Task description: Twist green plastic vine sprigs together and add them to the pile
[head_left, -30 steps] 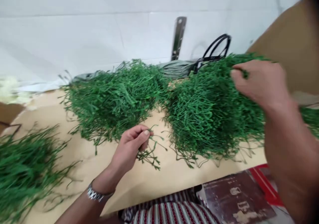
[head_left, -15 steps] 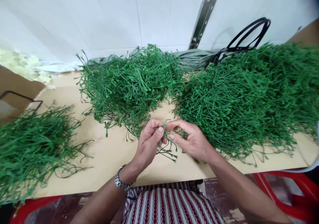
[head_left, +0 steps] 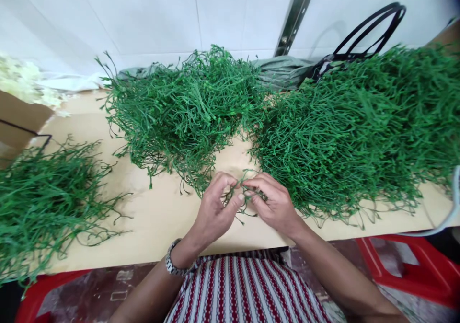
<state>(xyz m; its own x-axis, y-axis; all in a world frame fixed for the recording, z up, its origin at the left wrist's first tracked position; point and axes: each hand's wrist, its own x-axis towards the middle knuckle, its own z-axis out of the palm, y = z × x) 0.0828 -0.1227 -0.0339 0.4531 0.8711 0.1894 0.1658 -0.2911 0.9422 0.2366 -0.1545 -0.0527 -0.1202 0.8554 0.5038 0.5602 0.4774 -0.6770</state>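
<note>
L hand [head_left: 217,213] and R hand [head_left: 278,208] are working close together, each grip pinching nearly closed on thin green sprigs [head_left: 227,196], exact manipulation unclear; w/ L heap [head_left: 179,107] and R heap [head_left: 341,136] lying beyond the grip on the surface [head_left: 161,217], fine stems are seemingly calling for light fingertip control next.

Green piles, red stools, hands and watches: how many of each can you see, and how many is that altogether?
Green piles: 3
Red stools: 2
Hands: 2
Watch: 1
Total: 8
</note>
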